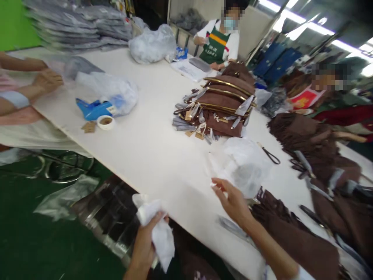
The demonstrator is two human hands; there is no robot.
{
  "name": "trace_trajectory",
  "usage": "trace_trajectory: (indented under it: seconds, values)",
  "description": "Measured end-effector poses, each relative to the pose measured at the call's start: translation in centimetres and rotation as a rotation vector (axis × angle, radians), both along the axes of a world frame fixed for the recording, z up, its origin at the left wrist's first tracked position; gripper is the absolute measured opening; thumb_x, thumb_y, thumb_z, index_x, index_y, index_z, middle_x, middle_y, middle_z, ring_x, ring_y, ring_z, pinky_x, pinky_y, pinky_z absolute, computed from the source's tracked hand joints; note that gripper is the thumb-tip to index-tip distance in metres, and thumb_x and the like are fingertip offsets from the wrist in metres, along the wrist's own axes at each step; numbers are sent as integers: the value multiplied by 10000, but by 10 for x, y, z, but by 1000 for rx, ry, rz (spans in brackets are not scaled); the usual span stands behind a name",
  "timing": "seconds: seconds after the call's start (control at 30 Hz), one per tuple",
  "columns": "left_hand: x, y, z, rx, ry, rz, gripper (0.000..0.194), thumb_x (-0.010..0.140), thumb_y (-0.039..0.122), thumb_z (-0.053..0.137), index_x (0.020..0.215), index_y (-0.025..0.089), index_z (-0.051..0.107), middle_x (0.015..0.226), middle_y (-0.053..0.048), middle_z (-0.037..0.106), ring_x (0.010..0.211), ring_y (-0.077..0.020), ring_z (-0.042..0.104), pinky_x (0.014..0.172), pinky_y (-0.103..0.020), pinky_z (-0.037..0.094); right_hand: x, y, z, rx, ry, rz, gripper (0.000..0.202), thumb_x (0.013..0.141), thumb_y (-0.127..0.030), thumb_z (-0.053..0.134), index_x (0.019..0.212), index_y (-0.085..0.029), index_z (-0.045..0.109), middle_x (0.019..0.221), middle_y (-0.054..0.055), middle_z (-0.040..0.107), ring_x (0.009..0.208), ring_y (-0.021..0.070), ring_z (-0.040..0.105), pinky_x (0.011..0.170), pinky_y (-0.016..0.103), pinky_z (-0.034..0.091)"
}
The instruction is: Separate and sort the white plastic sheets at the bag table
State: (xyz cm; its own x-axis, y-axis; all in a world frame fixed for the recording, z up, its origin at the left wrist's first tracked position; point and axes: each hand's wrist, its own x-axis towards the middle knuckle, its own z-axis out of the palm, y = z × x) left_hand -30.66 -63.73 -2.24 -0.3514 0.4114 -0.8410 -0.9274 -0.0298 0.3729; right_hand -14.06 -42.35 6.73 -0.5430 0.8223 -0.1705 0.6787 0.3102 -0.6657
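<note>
My left hand (145, 241) is closed round a crumpled white sheet (164, 243), thin paper or plastic, beyond the table's near edge. Over the table, my right hand (233, 204) has its fingers curled, with a small white bit at the fingertips that I cannot make out. Just behind it lies a clear plastic bag (247, 159) with pale contents. A brown handbag (297, 237) with a gathered edge lies beside my right forearm. Farther back stands a stack of brown handbags (224, 105) with gold-coloured trim, paper tags and wrapped handles.
A dark strap loop (271, 155), a tape roll (105, 122) and a blue packet (94, 109) lie on the white table (157, 147). More brown bags (314, 144) cover its right side. A co-worker's hands (48, 81) are at left; other people (217, 42) work behind. Wrapped goods (110, 221) sit below.
</note>
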Motion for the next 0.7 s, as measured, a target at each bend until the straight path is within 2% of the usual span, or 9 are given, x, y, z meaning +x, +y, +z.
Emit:
trace_trajectory:
  seconds: [0.07,0.13,0.2,0.27,0.33,0.4,0.47,0.57,0.7]
  values:
    - [5,-1,20,75,41,-39,337,642,195,812,941,117,680,813,-83,721,727,-203,675,657,-283,564,-14,-61,0,-308,89,140,499,861,-447,560,1307,-238,477,1173,90,625,980,219,606,880,382,483]
    - [10,4,38,140,81,-107,321,661,261,798,922,110,686,787,-89,722,710,-221,677,641,-297,562,-30,-109,-5,-590,249,233,638,805,-455,636,1359,-239,405,1204,87,610,1029,231,596,879,379,487]
    - [14,6,53,167,102,-146,322,676,293,782,916,101,688,780,-96,722,693,-229,677,625,-302,558,-43,-139,-12,-777,451,237,652,775,-443,672,1335,-230,415,1188,75,611,1047,241,589,869,370,489]
    - [16,3,65,191,76,-149,309,693,297,767,909,90,690,789,-105,721,706,-232,680,643,-304,560,-47,-155,-17,-839,586,159,557,786,-424,654,1265,-210,465,1139,66,623,1046,247,586,854,361,487]
    - [17,-4,76,250,22,-156,294,732,309,732,902,73,689,793,-121,716,733,-238,682,673,-310,563,-42,-164,-17,-796,584,94,408,813,-386,610,1161,-194,519,1088,58,635,1041,245,584,853,357,476]
    - [17,-11,84,309,-26,-166,297,772,321,693,892,50,686,771,-134,704,734,-236,679,682,-310,563,-33,-170,-13,-695,483,79,273,834,-325,560,1075,-198,539,1050,45,646,999,229,593,829,341,468]
    - [17,-16,88,336,-63,-149,292,797,319,665,895,44,681,765,-135,695,735,-230,676,689,-310,565,-25,-175,-7,-582,352,40,206,865,-283,478,1053,-210,519,939,22,661,844,196,613,712,303,460]
    - [20,-17,90,302,-75,-99,266,804,302,660,933,68,667,819,-138,700,759,-238,679,715,-345,572,-18,-179,2,-357,227,-72,138,905,-289,398,973,-217,494,723,-19,607,632,164,558,574,266,380]
    - [28,-6,86,204,-13,-24,230,784,231,682,975,108,644,886,-136,709,779,-231,685,730,-355,576,-12,-168,12,-77,212,-57,109,901,-282,453,843,-219,520,739,-15,589,672,161,546,637,271,379]
